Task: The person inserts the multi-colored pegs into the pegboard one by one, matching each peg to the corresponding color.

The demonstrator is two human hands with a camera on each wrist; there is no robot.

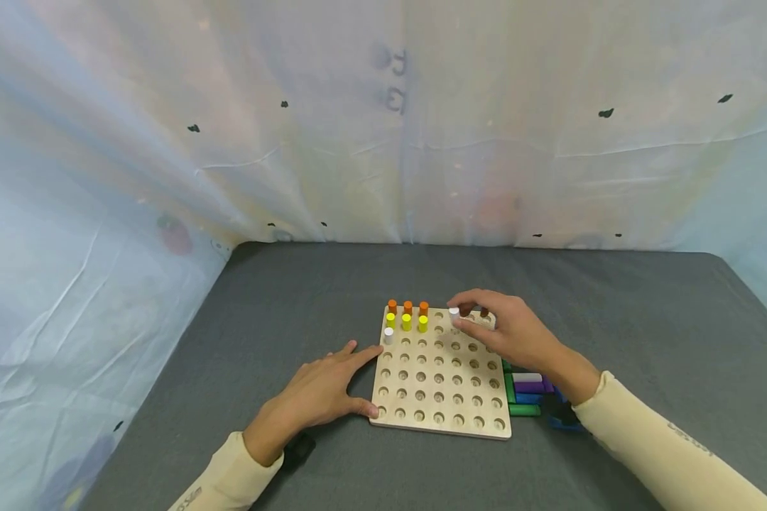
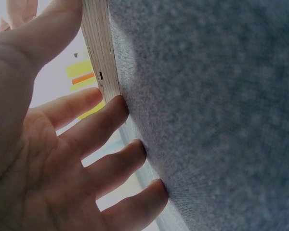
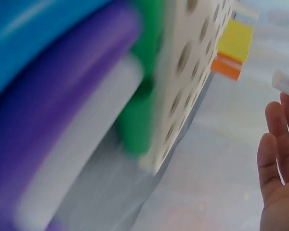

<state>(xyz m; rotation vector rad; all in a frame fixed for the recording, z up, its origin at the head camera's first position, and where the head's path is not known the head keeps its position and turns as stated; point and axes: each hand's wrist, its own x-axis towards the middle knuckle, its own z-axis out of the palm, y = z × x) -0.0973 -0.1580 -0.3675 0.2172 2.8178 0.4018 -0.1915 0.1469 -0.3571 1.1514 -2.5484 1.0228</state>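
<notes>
A wooden pegboard (image 1: 428,397) with rows of round holes lies on the table. Orange pegs (image 1: 408,307) stand along its far left edge, yellow pegs (image 1: 406,323) in the row before them, and one white peg (image 1: 388,336) begins the third row. Between thumb and fingertips my right hand (image 1: 518,326) pinches another white peg (image 1: 454,312) above the board's far part; the right wrist view shows that peg (image 3: 285,83) clear of the holes. My left hand (image 1: 316,390) rests at the board's left edge, its spread fingers and thumb (image 2: 53,33) touching the side.
Right of the board lies a pile of loose pegs: green (image 1: 524,410), purple (image 1: 529,387), white (image 1: 526,377) and blue (image 1: 528,399), partly beneath my right forearm. A grey cloth covers the table (image 1: 281,298). A pale printed curtain (image 1: 460,142) hangs behind it.
</notes>
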